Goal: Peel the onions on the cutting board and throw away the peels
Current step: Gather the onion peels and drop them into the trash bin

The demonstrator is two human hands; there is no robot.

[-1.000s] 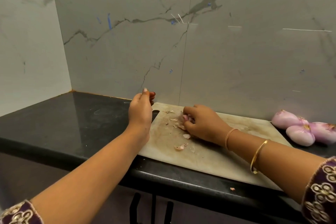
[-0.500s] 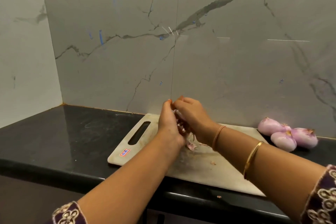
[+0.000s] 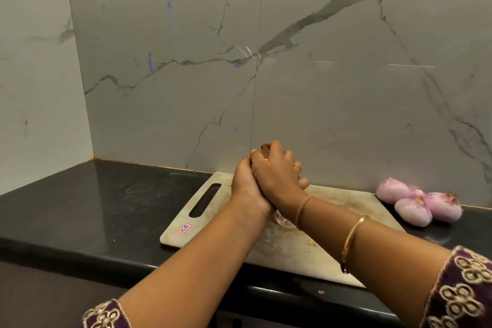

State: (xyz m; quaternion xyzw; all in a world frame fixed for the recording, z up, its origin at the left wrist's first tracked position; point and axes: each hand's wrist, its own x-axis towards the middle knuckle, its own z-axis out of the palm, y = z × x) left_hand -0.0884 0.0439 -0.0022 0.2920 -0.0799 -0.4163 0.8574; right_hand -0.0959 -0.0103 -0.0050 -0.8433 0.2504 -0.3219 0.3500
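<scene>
1. Onions [image 3: 412, 212]: three, peeled, smooth and pale purple, rounded, with dry tufts at the ends. They lie touching one another on the counter [image 3: 106, 208], just beside the right end of the cutting board [image 3: 186, 221], near the wall [image 3: 319, 88] and well apart from both hands.
2. Cutting board: one, flat, pale and stained, with rounded corners, a slot handle at its left end and a red sticker near the left front corner.
3. Counter: glossy black stone. Wall: grey veined marble tiles.
4. Peel scrap [image 3: 279, 218]: one thin pinkish piece shows just below the wrists, over the board.
5. Left hand [image 3: 246, 184] and right hand [image 3: 277, 170]: pressed together above the board, the right laid over the left with its fingers curled across it.
6. Finger state: the inside of the joined hands is hidden, so whether the fingers clamp anything cannot be told.
7. Right forearm: one gold bangle [image 3: 352, 237].
</scene>
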